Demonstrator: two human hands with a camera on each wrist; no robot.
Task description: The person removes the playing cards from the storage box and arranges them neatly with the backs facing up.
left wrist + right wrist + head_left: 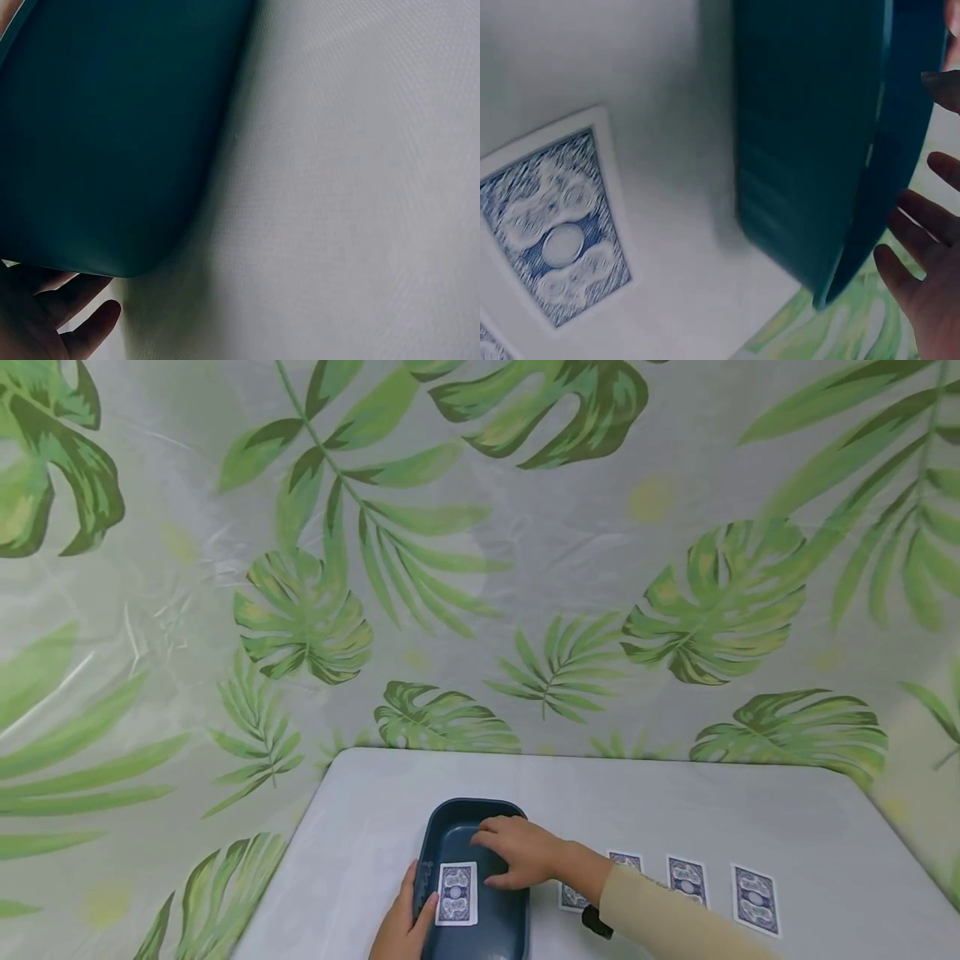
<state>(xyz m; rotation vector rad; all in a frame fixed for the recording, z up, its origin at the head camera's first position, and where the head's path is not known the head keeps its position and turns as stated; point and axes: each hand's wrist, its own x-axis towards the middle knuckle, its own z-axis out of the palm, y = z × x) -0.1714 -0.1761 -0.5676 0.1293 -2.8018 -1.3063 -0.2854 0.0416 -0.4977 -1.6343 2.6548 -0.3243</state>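
A dark blue tray (504,935) stands on the white table, with a face-down playing card (457,893), blue-backed, lying inside at its left. My left hand (401,922) grips the tray's left wall, thumb over the rim beside that card and fingers outside. The left wrist view shows the tray (112,135) close up with part of the hand (45,322) at its edge. Over the tray's right side reaches my right hand (517,850), its fingers loosely bent with nothing seen between them. In the right wrist view these fingers (922,217) are spread above the tray (802,135).
Right of the tray, several face-down playing cards lie on the table, among them a far-right card (756,899), one left of it (686,878) and one partly behind the right arm (573,897). A leaf-patterned sheet (555,568) hangs behind the table's back edge.
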